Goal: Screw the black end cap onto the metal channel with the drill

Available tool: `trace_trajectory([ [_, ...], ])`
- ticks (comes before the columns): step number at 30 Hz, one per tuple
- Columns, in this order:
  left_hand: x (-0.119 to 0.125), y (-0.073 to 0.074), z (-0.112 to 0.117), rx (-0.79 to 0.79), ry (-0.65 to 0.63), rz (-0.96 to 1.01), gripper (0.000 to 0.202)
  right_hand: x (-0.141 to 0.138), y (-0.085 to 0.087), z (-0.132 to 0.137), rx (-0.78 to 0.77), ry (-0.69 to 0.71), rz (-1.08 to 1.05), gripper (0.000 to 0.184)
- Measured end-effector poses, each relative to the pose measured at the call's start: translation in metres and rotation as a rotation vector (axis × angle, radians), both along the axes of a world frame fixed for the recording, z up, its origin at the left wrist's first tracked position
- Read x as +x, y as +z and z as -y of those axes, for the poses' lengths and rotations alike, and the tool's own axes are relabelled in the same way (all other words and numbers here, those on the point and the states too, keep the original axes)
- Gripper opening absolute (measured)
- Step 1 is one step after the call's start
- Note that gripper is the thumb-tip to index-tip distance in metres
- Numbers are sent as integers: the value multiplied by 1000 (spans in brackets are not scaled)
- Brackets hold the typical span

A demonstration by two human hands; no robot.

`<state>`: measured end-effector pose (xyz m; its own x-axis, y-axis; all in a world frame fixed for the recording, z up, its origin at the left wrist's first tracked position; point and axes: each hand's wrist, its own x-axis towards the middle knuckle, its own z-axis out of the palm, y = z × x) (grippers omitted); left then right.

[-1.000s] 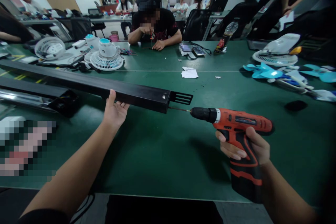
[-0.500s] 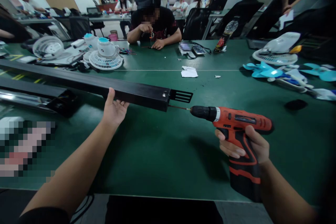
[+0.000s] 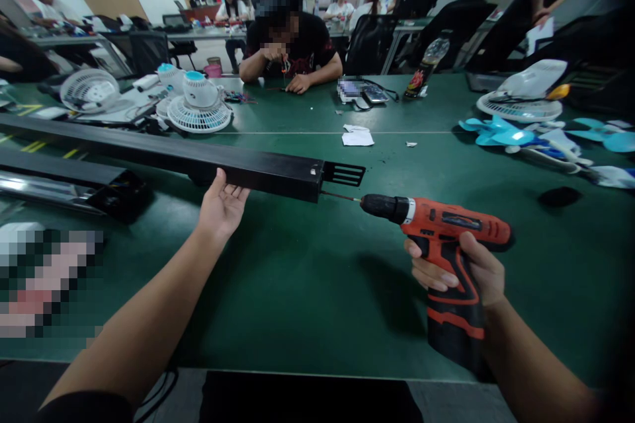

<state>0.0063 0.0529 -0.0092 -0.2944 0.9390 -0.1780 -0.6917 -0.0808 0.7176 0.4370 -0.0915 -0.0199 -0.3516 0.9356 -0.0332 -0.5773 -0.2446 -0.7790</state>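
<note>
A long black metal housing (image 3: 163,153) lies across the green table (image 3: 307,277), its right end raised slightly. My left hand (image 3: 221,205) cups it from below, fingers wrapped round its underside near that end. My right hand (image 3: 459,271) grips the handle of an orange and black cordless drill (image 3: 446,238). The drill's thin bit (image 3: 340,196) points left and touches the housing's end face, just under a slotted black bracket (image 3: 344,174).
A second black housing (image 3: 74,182) lies at the left. White fan parts (image 3: 198,109) stand at the back left, blue fan blades (image 3: 501,135) and a fan grille (image 3: 518,109) at the right. Paper scraps (image 3: 358,138) lie mid-table. A person (image 3: 290,46) works opposite.
The housing's right end and the drill have risen slightly together. My left hand has shifted a little to the right under the housing.
</note>
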Motion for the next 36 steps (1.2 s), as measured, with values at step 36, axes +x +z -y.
trace_trajectory([
  [36, 30, -8, 28, 5, -313, -79, 35, 5, -18, -3, 41, 26, 25, 45],
])
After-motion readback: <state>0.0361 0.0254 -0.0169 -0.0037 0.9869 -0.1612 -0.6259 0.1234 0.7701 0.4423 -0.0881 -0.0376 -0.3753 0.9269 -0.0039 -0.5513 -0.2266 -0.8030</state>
